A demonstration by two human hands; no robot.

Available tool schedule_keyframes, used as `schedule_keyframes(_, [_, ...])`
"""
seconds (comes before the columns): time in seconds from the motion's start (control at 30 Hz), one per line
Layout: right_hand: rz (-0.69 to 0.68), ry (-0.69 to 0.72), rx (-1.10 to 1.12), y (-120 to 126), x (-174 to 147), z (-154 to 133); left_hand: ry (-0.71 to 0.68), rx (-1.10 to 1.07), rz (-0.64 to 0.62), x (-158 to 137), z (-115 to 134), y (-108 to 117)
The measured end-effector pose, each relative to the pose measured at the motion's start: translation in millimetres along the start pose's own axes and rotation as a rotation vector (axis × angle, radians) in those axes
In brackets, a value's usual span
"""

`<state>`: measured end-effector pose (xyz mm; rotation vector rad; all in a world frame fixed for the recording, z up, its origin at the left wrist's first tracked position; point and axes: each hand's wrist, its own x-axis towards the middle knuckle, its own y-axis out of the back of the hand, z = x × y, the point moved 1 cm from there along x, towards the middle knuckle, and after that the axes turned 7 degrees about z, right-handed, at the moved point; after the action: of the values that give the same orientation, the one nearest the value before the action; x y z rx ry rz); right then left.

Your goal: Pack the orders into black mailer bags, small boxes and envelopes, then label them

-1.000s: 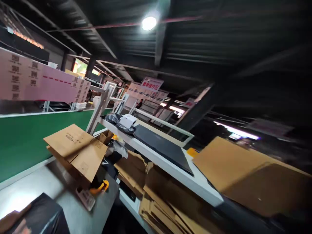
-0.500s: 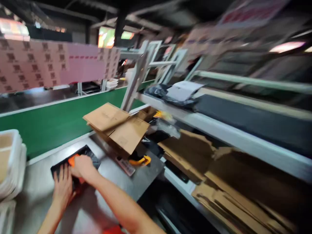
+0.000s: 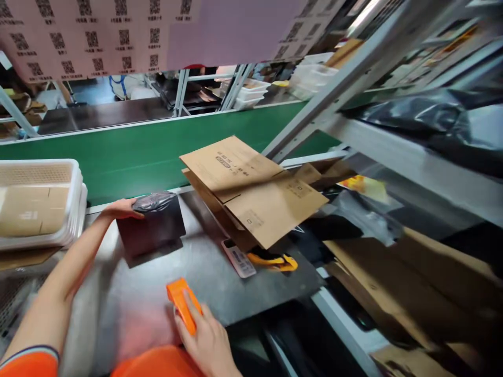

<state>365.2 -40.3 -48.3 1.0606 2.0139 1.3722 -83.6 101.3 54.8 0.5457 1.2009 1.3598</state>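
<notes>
The right hand (image 3: 208, 335) was nearest, its fingers wrapped round an orange tool (image 3: 182, 298) with one laid along the top. Farther off, the left hand (image 3: 122, 208) had thumb and fingers clamped on the upper left corner of a black package (image 3: 155, 228), which was at the left of the metal table (image 3: 200, 272), crumpled plastic along its upper edge; its contents could not be told.

Left of it stood a nested stack of white baskets (image 3: 74, 180), the top one holding a flat piece of brown cardboard (image 3: 33, 209). To the right, a folded cardboard box (image 3: 243, 178) lay tilted; whether it held anything was hidden. Just below it were a labelled flat device (image 3: 240, 260) and a yellow-handled tool (image 3: 283, 262).

The tabletop was grey and shiny, backed by a green panel (image 3: 137, 149). Beyond stood another dark bench (image 3: 106, 114) and stacked white trays (image 3: 251, 94), with a pink sheet of printed codes (image 3: 220, 34) hanging above.
</notes>
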Motion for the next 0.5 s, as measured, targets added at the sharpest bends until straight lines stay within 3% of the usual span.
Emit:
schedule_keyframes(0.1, [-0.085,-0.089,-0.037,-35,26,-4,0.059,-0.175,-0.133,27,-24,17])
schedule_keyframes(0.2, [-0.231,-0.126,-0.078,-48,84,-19,0.151,-0.303,-0.247,52,-45,22])
schedule_keyframes(0.37, [-0.364,-0.170,-0.039,-47,196,-53,0.297,-0.276,-0.190,91,-76,18])
schedule_keyframes(0.5, [-0.372,-0.238,0.093,-55,243,-64,0.306,-0.319,-0.162,110,-93,2])
